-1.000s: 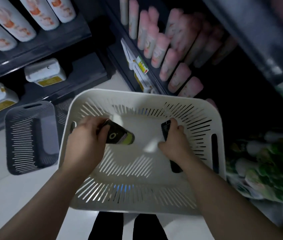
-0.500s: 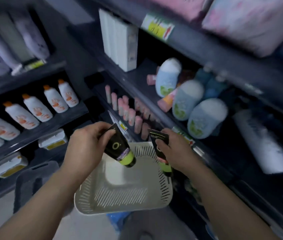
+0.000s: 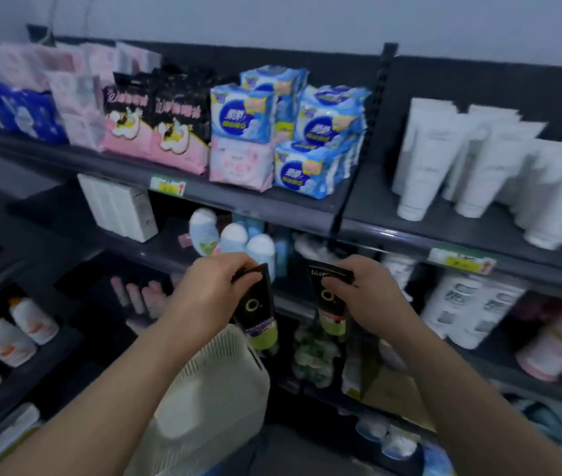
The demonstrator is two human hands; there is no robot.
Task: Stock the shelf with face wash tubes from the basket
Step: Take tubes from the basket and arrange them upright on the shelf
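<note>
My left hand grips a black face wash tube with a green cap by its crimped end, cap hanging down. Beside it, my right hand holds a second black tube with a green cap the same way. Both tubes hang in front of the dark shelving, at the level of the second shelf from the top. The white slatted basket sits below my hands, with its inside hidden from this angle. On the upper right shelf stand several white tubes.
Packs of pads in pink, black and blue fill the upper left shelf. White boxes and blue-white bottles stand on the shelf below. White bottles with orange caps line the left shelving. Pink jars sit low on the right.
Both hands lifted a tube each out of the basket and rose to shelf height. The view tilted up from the basket to the upper shelves.
</note>
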